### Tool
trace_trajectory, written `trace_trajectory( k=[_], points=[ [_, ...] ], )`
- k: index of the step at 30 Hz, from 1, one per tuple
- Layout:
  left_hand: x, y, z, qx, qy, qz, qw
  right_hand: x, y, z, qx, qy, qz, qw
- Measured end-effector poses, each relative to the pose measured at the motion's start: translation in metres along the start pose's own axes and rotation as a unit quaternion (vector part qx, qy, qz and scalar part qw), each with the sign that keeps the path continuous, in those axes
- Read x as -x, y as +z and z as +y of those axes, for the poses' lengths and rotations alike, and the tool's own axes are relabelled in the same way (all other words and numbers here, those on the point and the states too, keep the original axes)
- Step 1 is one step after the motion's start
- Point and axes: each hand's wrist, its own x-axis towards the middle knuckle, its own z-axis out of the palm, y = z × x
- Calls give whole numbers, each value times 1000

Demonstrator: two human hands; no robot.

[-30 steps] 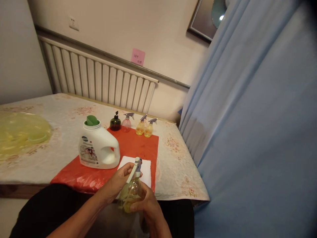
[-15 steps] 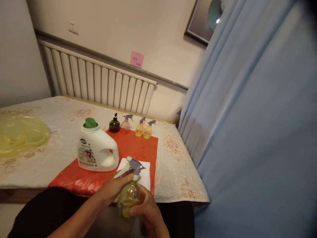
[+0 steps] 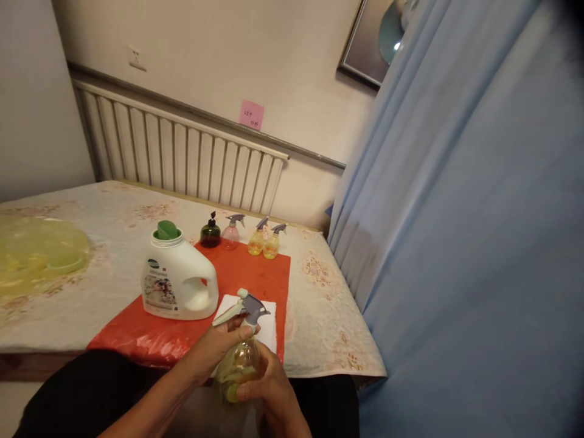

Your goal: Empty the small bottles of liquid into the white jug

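I hold a small clear spray bottle of yellow liquid with a grey trigger head in front of me, at the table's near edge. My right hand wraps the bottle's body from below. My left hand grips its neck, just under the trigger head. Behind the bottle lies a folded white cloth on a red mat. A white detergent jug with a green cap stands on the mat to the left.
At the mat's far edge stand a dark green pump bottle and three small spray bottles. A yellow plastic basin lies at the left of the table. Blue curtain fills the right; a radiator lines the wall.
The trigger head has turned from pointing toward me to pointing sideways. My hands keep their hold on the bottle. The view has shifted slightly.
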Motion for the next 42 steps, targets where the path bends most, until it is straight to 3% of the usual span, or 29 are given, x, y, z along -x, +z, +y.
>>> trace_trajectory(
  k=[7,11,25,33,42],
  points=[
    [-1,-9,4,-9,28,-94,995,1,-1,-4,1,7,-3,1000],
    [-2,-18,1,0,10,-140,990,0,-3,2,-16,23,-6,1000],
    [-2,-12,1,22,41,-120,992,-2,-5,7,2,-4,-8,1000],
    [-2,-16,-3,5,40,-168,985,-1,-8,11,35,-5,4,999],
    [-1,-17,-8,58,31,-111,992,-2,-4,7,60,-17,23,998]
  ],
)
